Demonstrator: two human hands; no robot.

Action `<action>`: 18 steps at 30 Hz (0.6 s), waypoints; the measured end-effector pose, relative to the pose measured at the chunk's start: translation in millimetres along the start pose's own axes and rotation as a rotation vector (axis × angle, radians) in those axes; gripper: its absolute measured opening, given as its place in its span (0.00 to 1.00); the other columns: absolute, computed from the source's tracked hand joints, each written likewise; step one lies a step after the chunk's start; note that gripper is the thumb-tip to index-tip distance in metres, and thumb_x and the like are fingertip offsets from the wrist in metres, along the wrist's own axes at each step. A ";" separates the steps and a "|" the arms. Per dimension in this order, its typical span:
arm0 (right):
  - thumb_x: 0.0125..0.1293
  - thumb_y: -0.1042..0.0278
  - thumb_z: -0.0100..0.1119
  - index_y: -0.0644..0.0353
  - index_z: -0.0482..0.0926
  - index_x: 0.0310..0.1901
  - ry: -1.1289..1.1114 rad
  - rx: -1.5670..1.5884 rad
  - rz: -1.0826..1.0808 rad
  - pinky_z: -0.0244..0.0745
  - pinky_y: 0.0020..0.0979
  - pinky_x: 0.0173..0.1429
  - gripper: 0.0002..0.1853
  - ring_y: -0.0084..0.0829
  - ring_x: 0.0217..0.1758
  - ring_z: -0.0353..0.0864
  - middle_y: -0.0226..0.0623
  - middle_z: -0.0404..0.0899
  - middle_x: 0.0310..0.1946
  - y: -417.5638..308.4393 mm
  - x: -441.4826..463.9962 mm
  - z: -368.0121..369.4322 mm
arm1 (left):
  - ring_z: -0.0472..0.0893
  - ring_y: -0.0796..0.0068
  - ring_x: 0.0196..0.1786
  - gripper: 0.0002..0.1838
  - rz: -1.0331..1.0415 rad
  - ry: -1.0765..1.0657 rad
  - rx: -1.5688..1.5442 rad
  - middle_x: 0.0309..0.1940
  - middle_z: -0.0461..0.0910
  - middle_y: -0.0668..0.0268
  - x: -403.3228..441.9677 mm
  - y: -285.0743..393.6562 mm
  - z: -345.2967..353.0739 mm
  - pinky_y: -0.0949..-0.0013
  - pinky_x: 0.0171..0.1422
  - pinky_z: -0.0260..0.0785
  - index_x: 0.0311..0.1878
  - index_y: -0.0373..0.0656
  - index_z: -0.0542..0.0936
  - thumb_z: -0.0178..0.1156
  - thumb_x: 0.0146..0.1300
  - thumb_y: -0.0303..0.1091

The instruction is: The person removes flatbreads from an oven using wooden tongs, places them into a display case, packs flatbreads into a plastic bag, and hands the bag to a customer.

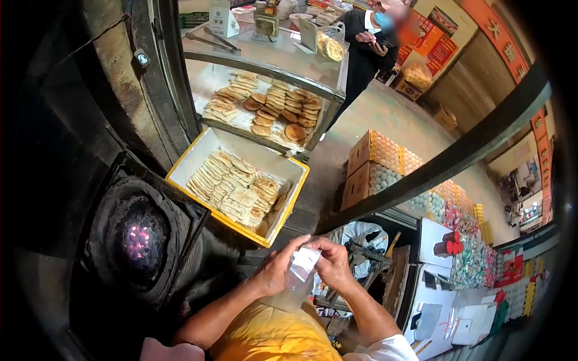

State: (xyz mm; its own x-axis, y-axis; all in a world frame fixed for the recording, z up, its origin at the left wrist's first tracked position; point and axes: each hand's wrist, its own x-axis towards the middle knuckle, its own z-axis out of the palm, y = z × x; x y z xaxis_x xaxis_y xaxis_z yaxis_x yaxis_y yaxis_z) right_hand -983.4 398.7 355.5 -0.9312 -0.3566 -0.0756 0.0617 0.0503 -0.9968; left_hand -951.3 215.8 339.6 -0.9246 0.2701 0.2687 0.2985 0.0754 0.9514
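Both hands hold a thin see-through plastic bag (294, 293) in front of the yellow apron (271, 331). My left hand (278, 269) is closed on the bag's left side, the thumb and fingers near its top. Opposite it, my right hand (333, 263) pinches the upper right edge with bent fingers. The bag's top looks white and folded or shiny; its lower part hangs over the apron. Just beyond the hands stands a white box with a yellow rim (241, 231), holding rows of pale flatbreads (226, 183).
A glowing round stove (137, 240) is at the left. Behind the box, a glass case (265, 69) holds browned flatbreads (280, 102), with tongs (220, 41) on top. Stacked egg trays (391, 156) and a white counter (430, 307) are at right. A masked person (367, 51) stands beyond.
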 end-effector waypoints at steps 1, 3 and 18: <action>0.67 0.77 0.58 0.68 0.84 0.40 0.002 0.082 0.078 0.77 0.25 0.44 0.06 0.19 0.38 0.80 0.32 0.84 0.37 5.2 5.9 0.5 | 0.81 0.56 0.59 0.39 -0.077 -0.036 -0.013 0.59 0.77 0.51 0.5 4.6 -7.3 0.61 0.63 0.72 0.74 0.42 0.62 0.65 0.59 0.24; 0.67 0.78 0.58 0.68 0.84 0.41 -0.018 0.050 0.119 0.77 0.24 0.43 0.06 0.18 0.37 0.80 0.31 0.85 0.36 24.2 22.6 -4.5 | 0.80 0.60 0.59 0.37 -0.113 0.008 -0.107 0.59 0.78 0.54 1.8 -10.5 -8.8 0.63 0.63 0.72 0.74 0.42 0.62 0.64 0.60 0.23; 0.67 0.76 0.62 0.64 0.85 0.41 -0.242 0.375 0.493 0.79 0.26 0.45 0.05 0.21 0.36 0.83 0.33 0.86 0.36 73.0 241.3 -4.8 | 0.78 0.77 0.49 0.35 -0.462 0.487 -0.458 0.48 0.79 0.60 114.0 -113.1 -77.7 0.72 0.55 0.71 0.73 0.41 0.59 0.60 0.65 0.16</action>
State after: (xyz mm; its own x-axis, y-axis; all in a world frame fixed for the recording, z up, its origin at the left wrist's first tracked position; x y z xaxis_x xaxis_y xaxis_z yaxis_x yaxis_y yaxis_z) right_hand -1205.4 320.8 264.5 -0.6573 -0.5769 -0.4848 0.6215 -0.0512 -0.7817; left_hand -1108.9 163.5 274.3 -0.9615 -0.1484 -0.2311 -0.1672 -0.3514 0.9212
